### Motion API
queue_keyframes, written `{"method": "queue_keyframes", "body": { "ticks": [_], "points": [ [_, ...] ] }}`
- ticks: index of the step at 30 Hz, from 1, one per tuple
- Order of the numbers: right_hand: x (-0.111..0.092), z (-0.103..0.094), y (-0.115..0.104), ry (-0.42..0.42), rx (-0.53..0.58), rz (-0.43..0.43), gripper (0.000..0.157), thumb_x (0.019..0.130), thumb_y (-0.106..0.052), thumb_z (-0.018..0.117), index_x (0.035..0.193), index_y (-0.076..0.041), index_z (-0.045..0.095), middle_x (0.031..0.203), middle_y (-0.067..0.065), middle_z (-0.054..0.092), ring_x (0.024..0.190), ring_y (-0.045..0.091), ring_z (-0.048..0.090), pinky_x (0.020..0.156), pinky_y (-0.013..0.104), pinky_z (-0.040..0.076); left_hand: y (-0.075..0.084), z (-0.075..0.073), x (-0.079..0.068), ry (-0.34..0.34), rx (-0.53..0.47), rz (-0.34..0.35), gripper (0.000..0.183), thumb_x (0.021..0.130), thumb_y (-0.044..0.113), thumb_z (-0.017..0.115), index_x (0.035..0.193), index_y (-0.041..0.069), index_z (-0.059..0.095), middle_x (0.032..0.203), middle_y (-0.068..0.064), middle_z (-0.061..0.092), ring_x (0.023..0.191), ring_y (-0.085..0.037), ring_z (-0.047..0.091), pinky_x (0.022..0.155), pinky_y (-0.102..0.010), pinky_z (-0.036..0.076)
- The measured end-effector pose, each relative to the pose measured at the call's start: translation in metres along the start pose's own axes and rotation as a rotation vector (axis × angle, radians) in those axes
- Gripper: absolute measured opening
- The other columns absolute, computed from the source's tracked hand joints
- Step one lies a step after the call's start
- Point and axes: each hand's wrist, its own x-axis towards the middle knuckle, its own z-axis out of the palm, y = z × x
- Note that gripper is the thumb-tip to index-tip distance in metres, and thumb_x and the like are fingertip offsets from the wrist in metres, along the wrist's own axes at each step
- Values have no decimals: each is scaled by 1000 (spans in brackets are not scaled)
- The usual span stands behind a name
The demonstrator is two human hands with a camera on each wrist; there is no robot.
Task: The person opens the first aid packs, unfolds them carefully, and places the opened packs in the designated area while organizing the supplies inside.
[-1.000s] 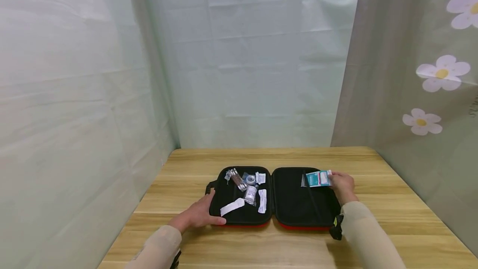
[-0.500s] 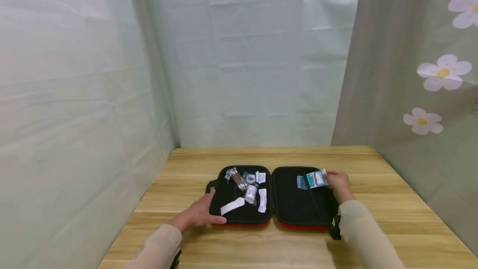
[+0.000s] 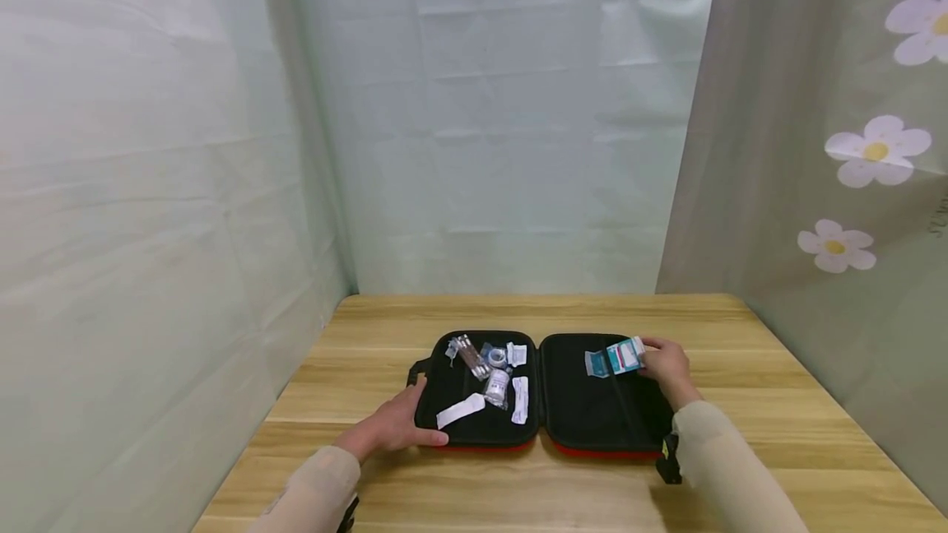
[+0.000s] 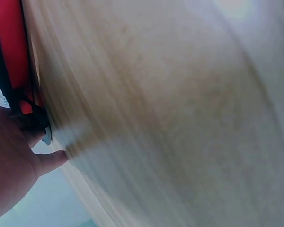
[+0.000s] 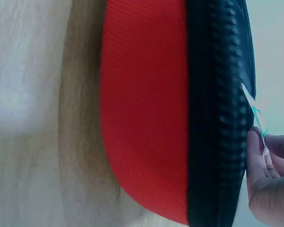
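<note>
An open zip case [image 3: 542, 401], black inside with a red shell, lies flat with its two halves spread. My right hand [image 3: 666, 367] pinches the right end of a teal-and-white flat packet [image 3: 626, 355] over the right half. The packet's left part passes behind a thin dark strap [image 3: 611, 362]. Seen edge-on in the right wrist view, the packet [image 5: 256, 116] rises above the zipper rim between thumb and fingers. My left hand [image 3: 400, 420] rests spread at the left half's near-left corner, thumb along the front edge. In the left wrist view, that hand [image 4: 12, 165] is beside the black tab.
Inside the left half lie a blister-like strip [image 3: 471, 356], a tape roll [image 3: 497, 357], a wrapped white roll [image 3: 497, 387] and several white packets [image 3: 461, 410]. A wooden table [image 3: 548, 492] carries the case. Pale curtains [image 3: 511, 146] stand behind and at both sides.
My right hand has moved a little left, sliding the packet farther through behind the strap; more teal shows on the strap's left side. The left hand has stayed put.
</note>
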Motion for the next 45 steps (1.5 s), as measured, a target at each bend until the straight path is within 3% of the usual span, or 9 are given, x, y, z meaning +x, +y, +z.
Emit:
{"method": "queue_keyframes", "body": {
  "ticks": [9,20,24,31,39,45],
  "points": [
    [0,10,4,5,-47,-28,37,89,7,58,123,21,54,111,37,55,72,20,63,62,28,58,0,0,-1,-3,10,2,122,71,62,81,154,-5,22,154,-29,30,141,-45,30,112,-57,28],
    [-3,30,2,7,-120,-32,33,90,3,57,119,18,60,109,35,60,75,25,63,62,29,57,0,0,-1,-4,14,2,122,71,62,81,155,-4,21,154,-29,30,141,-45,30,112,-57,28],
    [-6,34,-1,83,-169,-19,33,88,0,56,117,15,63,110,33,62,79,30,61,61,29,53,0,0,-2,-8,14,-6,122,71,62,81,155,-3,21,155,-29,30,141,-45,30,112,-57,28],
    [-12,40,-7,254,-175,30,33,91,-2,51,118,11,65,119,33,59,104,46,54,87,52,46,0,0,-2,-11,21,-6,123,71,63,81,155,-3,20,155,-28,30,141,-45,30,112,-57,28],
    [-9,39,-2,186,-101,48,29,91,0,58,117,12,64,112,33,61,73,28,64,59,28,53,1,0,-2,-16,9,-7,123,71,63,80,156,-3,20,155,-28,29,141,-45,30,112,-57,28],
    [-7,38,0,164,-98,57,29,86,4,57,112,13,64,101,29,64,59,19,61,53,24,50,1,-1,-1,-17,1,-13,124,70,64,80,156,-2,20,156,-28,28,142,-45,29,112,-58,27]
  ]
}}
